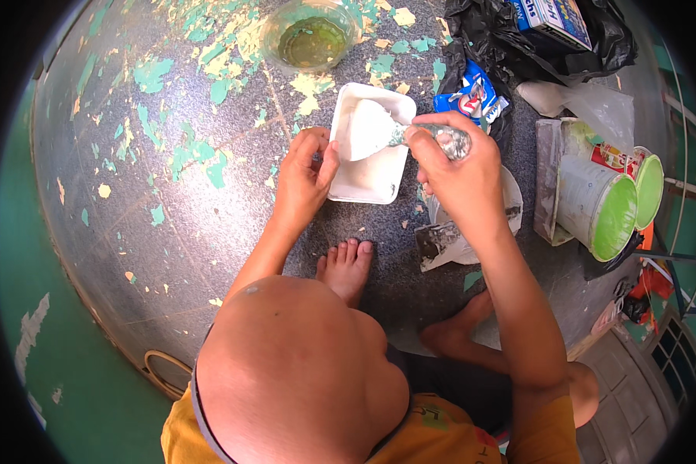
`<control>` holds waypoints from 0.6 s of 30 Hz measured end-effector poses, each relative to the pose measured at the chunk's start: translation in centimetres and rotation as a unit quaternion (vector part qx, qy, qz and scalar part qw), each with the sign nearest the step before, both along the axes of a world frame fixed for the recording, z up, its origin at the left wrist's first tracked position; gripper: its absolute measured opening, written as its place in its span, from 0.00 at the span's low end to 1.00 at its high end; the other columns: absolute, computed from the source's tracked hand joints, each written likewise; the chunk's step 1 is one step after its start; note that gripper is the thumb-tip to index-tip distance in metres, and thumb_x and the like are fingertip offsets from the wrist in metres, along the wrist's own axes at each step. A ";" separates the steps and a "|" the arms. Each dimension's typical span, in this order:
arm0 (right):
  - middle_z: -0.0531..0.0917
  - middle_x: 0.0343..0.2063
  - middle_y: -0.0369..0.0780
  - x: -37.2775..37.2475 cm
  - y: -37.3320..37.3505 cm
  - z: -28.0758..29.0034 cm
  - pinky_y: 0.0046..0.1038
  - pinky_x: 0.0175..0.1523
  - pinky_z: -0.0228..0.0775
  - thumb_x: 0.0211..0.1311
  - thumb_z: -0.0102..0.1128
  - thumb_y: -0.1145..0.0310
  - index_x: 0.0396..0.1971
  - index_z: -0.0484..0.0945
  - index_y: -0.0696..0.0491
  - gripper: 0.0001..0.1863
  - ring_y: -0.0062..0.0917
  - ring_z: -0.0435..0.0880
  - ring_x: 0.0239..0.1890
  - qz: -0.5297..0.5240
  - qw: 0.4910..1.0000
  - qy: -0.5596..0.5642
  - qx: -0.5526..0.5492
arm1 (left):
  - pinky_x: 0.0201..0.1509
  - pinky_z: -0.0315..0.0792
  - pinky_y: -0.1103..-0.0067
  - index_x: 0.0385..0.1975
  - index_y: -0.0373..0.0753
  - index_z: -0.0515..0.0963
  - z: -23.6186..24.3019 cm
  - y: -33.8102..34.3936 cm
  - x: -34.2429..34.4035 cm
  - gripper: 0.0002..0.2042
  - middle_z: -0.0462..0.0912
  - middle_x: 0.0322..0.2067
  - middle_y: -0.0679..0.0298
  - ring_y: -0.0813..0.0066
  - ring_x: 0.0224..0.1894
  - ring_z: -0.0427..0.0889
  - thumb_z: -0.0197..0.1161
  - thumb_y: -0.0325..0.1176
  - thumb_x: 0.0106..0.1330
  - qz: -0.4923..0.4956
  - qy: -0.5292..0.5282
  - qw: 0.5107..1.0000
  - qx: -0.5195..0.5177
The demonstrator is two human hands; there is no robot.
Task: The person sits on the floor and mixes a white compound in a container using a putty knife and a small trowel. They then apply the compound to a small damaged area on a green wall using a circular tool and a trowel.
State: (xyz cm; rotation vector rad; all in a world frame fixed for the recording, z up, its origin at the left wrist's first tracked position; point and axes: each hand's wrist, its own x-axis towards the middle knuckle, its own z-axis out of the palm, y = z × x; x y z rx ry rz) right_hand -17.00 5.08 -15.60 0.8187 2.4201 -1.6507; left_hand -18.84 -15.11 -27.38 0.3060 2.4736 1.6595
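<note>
A white rectangular plastic tray sits on the dark tiled floor in front of me. Its left rim is gripped by my left hand, thumb and fingers closed on the edge. My right hand is wrapped round the speckled, paint-stained handle of a putty knife. The knife's blade reaches into the tray and is covered by a thick lump of white paste. Some white residue lies on the tray's bottom. Just below my right hand, a smeared whitish container and a dark-stained flat piece lie on the floor, partly hidden by my forearm.
Beyond the tray stands a clear bowl of yellowish liquid. Green and cream paint flakes litter the floor. At right are a blue packet, a black plastic bag, a box and green-paint buckets. A green wall bounds the left.
</note>
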 end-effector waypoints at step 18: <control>0.84 0.25 0.53 2.0 -0.2 1.4 0.36 0.38 0.77 0.52 0.67 0.63 0.34 0.82 0.59 0.15 0.44 0.87 0.30 0.047 0.989 0.009 0.140 | 0.31 0.77 0.78 0.33 0.32 0.73 0.2 -0.4 -0.2 0.09 0.80 0.41 0.58 0.69 0.31 0.80 0.60 0.32 0.70 0.008 0.000 1.000 -0.024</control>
